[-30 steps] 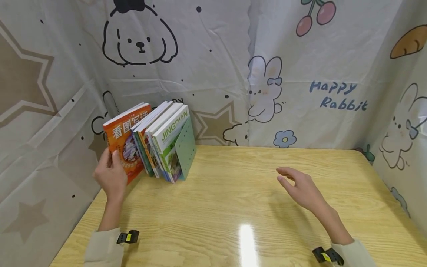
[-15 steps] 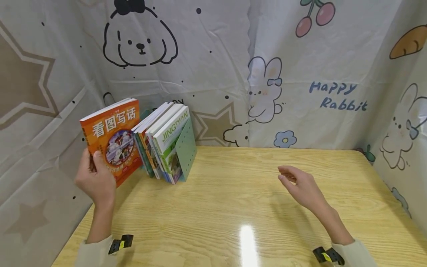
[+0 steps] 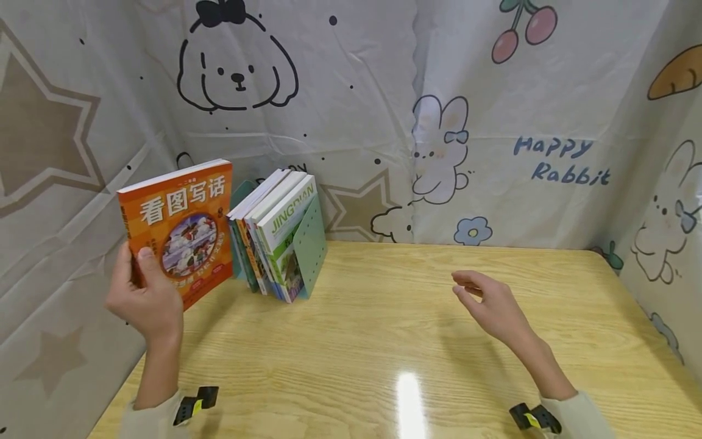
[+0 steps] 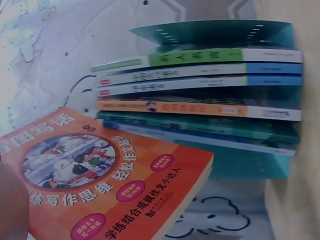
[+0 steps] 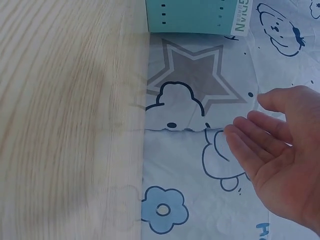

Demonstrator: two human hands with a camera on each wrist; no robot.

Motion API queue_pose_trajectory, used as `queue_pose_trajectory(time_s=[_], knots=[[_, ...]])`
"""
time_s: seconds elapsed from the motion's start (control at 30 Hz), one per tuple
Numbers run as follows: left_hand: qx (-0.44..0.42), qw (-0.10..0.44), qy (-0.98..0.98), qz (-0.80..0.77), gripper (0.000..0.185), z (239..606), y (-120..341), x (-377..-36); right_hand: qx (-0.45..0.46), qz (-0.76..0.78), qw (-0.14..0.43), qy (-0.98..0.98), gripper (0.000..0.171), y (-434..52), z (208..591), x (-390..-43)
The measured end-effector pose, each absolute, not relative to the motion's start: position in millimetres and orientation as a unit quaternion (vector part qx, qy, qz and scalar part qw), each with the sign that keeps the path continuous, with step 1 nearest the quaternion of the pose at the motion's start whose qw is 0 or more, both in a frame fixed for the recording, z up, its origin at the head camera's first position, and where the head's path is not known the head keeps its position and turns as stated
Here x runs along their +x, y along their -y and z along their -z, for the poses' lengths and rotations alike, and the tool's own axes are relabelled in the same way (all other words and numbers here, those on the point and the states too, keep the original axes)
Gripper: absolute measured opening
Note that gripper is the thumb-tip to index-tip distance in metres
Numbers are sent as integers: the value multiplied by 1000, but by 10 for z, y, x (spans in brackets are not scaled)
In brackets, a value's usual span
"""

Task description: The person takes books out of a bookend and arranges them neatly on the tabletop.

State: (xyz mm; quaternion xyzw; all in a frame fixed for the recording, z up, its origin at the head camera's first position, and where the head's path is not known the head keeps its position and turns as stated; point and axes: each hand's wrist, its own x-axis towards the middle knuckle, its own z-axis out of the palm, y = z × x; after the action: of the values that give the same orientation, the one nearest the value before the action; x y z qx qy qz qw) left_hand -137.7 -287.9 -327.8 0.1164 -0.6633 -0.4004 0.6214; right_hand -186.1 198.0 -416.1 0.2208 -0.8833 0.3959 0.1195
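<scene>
An orange paperback book (image 3: 181, 225) with a round picture on its cover is in my left hand (image 3: 147, 299), thumb on the front cover near the spine edge. It stands upright, left of a row of books (image 3: 274, 231) held in a pale green metal bookend (image 3: 311, 244). In the left wrist view, the orange book (image 4: 115, 175) is beside the row, whose spines (image 4: 195, 107) face that camera; only part of the thumb (image 4: 12, 205) shows there. My right hand (image 3: 488, 305) hovers over the right side of the table, fingers loosely bent, holding nothing.
The wooden table (image 3: 373, 329) runs back to a printed cloth (image 3: 362, 110) hung behind it, with cloth on both sides too. The left cloth (image 3: 60, 292) is close beside my left hand. Black straps (image 3: 196, 405) sit on both sleeves.
My left hand has drawn the orange book leftward, away from the row, opening a gap and showing more of its cover. The right hand has stayed nearly still.
</scene>
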Motion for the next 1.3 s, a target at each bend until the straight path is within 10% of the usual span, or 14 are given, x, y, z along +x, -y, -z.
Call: queue_pose_trajectory(time_s=[0.7, 1.3], knots=[[23, 629, 651, 424, 21, 3045, 2605, -1144, 237, -410, 119, 873, 31, -1767, 4123, -1902], [-69, 446, 672, 587, 29, 3330, 1929, -1214, 273, -481, 61, 831, 35, -1386, 4014, -1931]])
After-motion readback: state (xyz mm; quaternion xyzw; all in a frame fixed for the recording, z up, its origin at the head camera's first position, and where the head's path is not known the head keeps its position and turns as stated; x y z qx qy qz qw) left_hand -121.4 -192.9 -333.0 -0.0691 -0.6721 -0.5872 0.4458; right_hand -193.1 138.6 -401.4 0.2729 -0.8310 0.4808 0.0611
